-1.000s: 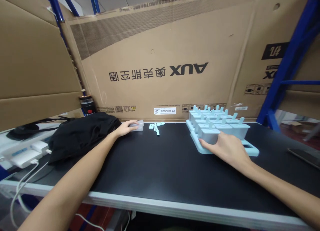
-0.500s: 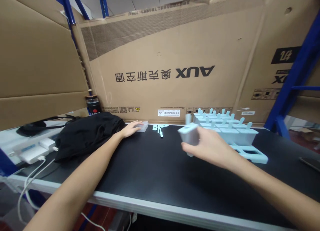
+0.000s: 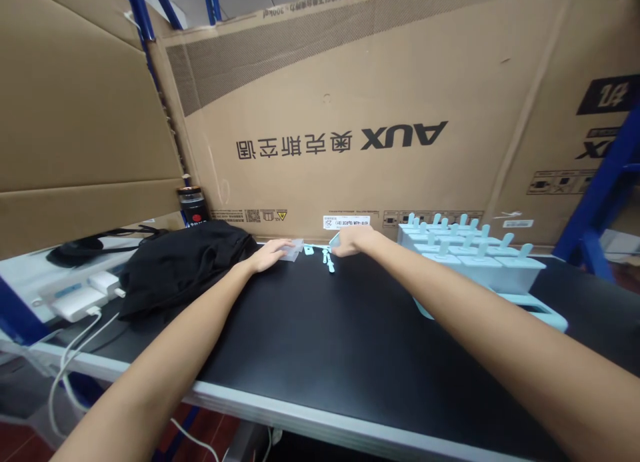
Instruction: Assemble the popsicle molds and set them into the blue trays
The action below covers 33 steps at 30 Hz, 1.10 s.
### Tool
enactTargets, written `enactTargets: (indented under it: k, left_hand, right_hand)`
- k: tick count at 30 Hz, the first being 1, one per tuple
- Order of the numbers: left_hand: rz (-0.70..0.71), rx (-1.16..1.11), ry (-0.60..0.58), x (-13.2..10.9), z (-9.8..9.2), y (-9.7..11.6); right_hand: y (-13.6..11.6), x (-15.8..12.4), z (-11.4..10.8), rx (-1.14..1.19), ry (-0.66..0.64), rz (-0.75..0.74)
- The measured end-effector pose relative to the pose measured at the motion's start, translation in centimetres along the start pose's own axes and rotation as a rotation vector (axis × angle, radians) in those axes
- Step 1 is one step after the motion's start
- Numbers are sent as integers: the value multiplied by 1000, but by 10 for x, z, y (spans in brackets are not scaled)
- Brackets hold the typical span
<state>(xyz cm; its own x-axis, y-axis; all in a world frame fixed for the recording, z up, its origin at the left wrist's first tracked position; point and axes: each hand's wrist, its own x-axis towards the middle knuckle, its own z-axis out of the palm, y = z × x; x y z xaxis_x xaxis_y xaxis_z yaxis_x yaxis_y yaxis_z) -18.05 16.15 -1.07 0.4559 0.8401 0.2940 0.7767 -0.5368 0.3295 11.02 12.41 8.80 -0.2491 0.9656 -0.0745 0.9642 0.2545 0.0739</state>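
Note:
My left hand point(image 3: 273, 254) lies at the back of the table with its fingers over some clear plastic popsicle moulds point(image 3: 295, 250). My right hand point(image 3: 353, 240) is closed at the back, near the cardboard, pinching a flat light blue popsicle mould lid point(image 3: 335, 240); most of it is hidden by the fingers. Between the hands lie loose light blue popsicle sticks point(image 3: 329, 261) and another small light blue lid point(image 3: 309, 250). To the right, a light blue rack point(image 3: 543, 309) carries several capped popsicle moulds point(image 3: 515, 275), their sticks pointing up. My right forearm hides part of the rack.
A black cloth bag point(image 3: 187, 269) sits on the left, beside a white power strip point(image 3: 80, 295) with cables. Behind it stands a dark jar point(image 3: 193, 205). A large cardboard sheet point(image 3: 320, 102) walls off the back. The metal table edge point(image 3: 300, 409) runs along the front.
My right hand has moved left and back from beside the rack to the loose pieces. The capped mould it held is out of its grip. My left hand stays by the clear moulds.

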Motion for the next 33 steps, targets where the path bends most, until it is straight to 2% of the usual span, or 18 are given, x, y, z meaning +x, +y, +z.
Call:
enactTargets:
  k: [10,14,18,23,28,33]
  left_hand:
    - [22,114,4,-5,-3,12]
    - [47,206,61,-4,-5,32]
    - [126,291,67,6,1,58]
    - [178,389,52,18,18,73]
    - [201,443,50,20,20,72]
    - [234,492,38,25,20,73]
  right_hand:
    - [2,8,4,5,47,-98]
    - [2,0,13,91,8,-204]
    - [-1,-3,33,160,-1,-273]
    - [2,7,50,201,64,-185]
    - [11,15,49,206,90,-75]
    - [19,18,45,217,83,-48]
